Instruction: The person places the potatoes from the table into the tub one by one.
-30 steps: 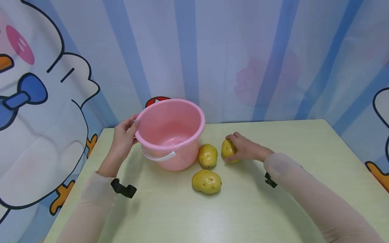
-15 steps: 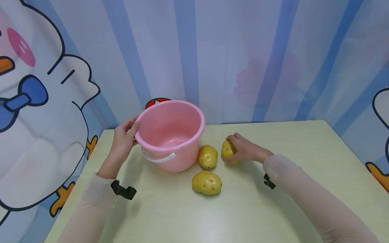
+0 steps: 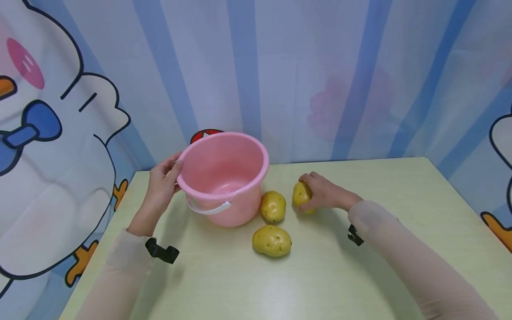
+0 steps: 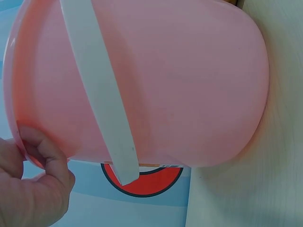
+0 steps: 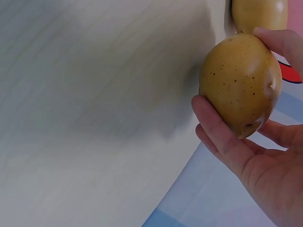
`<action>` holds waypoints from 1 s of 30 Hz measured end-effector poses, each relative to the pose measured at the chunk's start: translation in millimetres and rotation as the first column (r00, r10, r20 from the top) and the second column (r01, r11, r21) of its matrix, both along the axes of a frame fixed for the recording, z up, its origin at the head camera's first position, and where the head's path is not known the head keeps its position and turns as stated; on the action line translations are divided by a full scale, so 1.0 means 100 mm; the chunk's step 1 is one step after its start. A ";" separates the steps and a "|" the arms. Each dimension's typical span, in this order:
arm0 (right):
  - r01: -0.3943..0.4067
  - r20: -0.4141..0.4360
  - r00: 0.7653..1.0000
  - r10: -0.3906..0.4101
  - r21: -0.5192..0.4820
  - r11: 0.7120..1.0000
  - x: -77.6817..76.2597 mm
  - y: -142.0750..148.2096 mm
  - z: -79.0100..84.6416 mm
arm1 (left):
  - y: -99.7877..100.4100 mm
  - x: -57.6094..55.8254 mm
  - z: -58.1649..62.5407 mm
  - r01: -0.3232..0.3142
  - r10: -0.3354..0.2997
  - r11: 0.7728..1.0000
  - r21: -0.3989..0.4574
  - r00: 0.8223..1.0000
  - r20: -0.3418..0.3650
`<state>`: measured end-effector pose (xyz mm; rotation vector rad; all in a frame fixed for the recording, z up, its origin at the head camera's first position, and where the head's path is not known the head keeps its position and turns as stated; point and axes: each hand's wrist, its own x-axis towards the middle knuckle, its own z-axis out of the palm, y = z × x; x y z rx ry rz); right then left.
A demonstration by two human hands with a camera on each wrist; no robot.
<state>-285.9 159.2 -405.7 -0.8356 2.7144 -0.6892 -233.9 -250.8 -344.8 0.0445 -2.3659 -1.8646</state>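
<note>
My left hand (image 3: pixel 162 182) grips the rim of a pink bucket (image 3: pixel 240 209) at its left side, the thumb over the edge, as the left wrist view also shows. The bucket's white handle (image 4: pixel 102 90) hangs down along its front. To the right of the bucket, my right hand (image 3: pixel 326 193) holds a yellow potato (image 5: pixel 241 80) between thumb and fingers, close over the table. A second potato (image 3: pixel 273 206) lies right beside the bucket's wall. In front of it lies a third potato (image 3: pixel 272 241), on its side. Inside, the visible part of the bucket shows only its pink bottom.
The pale wooden table (image 3: pixel 224 280) ends at a blue striped curtain (image 3: pixel 292 80) behind the bucket. A large cartoon bird is printed on the curtain at the left. Black camera mounts (image 3: pixel 162 251) are strapped at both wrists.
My right hand has risen very slightly with the potato. The left hand keeps its grip on the bucket, and the other two potatoes lie where they were.
</note>
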 end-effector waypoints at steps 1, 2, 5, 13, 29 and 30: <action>0.001 -0.001 1.000 -0.001 -0.005 1.000 0.00 0.01 0.01 | 0.00 0.00 0.00 -0.002 0.002 1.000 0.000 1.000 0.003; 0.002 -0.002 1.000 -0.002 -0.008 1.000 0.00 0.01 0.03 | 0.00 0.00 0.00 -0.004 0.004 1.000 0.000 1.000 0.005; -0.007 -0.007 1.000 0.007 -0.016 1.000 -0.01 0.02 0.08 | 0.00 0.00 0.01 -0.007 0.007 1.000 0.000 1.000 0.007; -0.008 -0.006 1.000 0.008 0.002 1.000 -0.01 0.04 0.21 | -0.01 -0.01 -0.01 -0.003 0.003 1.000 0.001 1.000 0.007; -0.036 -0.037 0.999 0.035 -0.009 0.999 -0.05 0.01 0.54 | 0.01 -0.01 0.00 -0.003 0.003 1.000 -0.003 1.000 -0.007; -0.036 -0.036 0.999 0.036 -0.012 0.999 -0.04 0.01 0.57 | 0.01 -0.01 0.00 -0.004 0.004 1.000 -0.002 1.000 -0.007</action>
